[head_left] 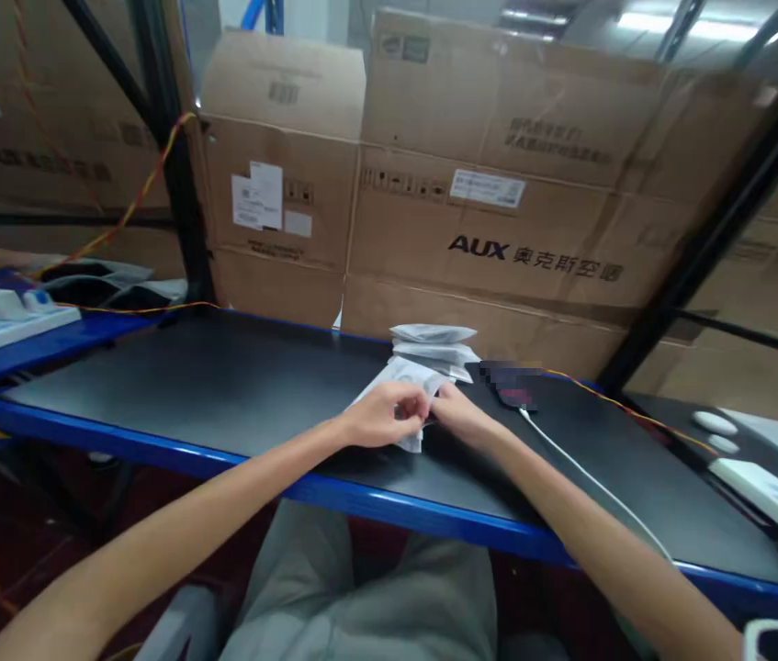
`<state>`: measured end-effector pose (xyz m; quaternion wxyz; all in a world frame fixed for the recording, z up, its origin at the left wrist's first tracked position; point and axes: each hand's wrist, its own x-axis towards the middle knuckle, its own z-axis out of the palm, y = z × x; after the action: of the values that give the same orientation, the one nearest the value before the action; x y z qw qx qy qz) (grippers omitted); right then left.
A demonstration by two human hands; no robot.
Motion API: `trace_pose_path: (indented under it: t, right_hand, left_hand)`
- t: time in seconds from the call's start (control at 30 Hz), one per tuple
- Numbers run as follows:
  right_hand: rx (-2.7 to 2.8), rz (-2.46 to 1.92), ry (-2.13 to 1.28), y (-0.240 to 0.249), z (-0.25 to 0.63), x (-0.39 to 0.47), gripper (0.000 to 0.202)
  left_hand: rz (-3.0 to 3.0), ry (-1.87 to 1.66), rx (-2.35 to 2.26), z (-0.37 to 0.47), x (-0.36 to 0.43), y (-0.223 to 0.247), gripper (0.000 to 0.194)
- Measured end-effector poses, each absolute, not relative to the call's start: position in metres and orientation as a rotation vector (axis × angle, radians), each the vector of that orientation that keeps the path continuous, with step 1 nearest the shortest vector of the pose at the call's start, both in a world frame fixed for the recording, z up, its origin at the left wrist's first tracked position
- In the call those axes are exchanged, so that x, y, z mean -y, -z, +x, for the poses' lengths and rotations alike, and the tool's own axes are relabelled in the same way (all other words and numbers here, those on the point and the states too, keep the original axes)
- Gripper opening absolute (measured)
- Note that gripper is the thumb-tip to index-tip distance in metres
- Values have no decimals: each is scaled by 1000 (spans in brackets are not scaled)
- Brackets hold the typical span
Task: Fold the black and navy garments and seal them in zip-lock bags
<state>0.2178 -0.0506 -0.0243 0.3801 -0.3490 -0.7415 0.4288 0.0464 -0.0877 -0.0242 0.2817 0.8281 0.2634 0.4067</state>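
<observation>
My left hand (381, 418) and my right hand (461, 413) meet over a black table (223, 386) with a blue front edge. Together they hold a small clear plastic pouch (399, 378) with something white in it; its lower end sticks out below my left fingers. Both hands have their fingers closed on the pouch. Just behind them lies a short stack of similar pouches (435, 347).
A dark blurred device (513, 386) lies right of the hands with a white cable (588, 477) running off the front edge. Large cardboard boxes (499, 211) stand behind the table. White devices (761, 487) lie far right, trays and a white box (9, 317) far left.
</observation>
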Motion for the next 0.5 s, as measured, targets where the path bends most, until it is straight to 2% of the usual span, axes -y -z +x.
trace_pose_path:
  t: [0.1,0.2,0.37,0.5]
  right_hand:
    - [2134,-981,-787,6,235,50,24]
    - [2124,-1070,-512,-7,249,50,23]
    - [2268,-948,-776,1,244,54,22]
    - [2422,-718,-688,13,232,56,19]
  left_hand:
    - [2141,-1196,-802,43,82,26,7]
    - [2055,-1284,-886,38,78,26,10]
    - [1949,-1167,-768,39,80,25,8]
    - [1877,-1019,-631,38,81,23,12]
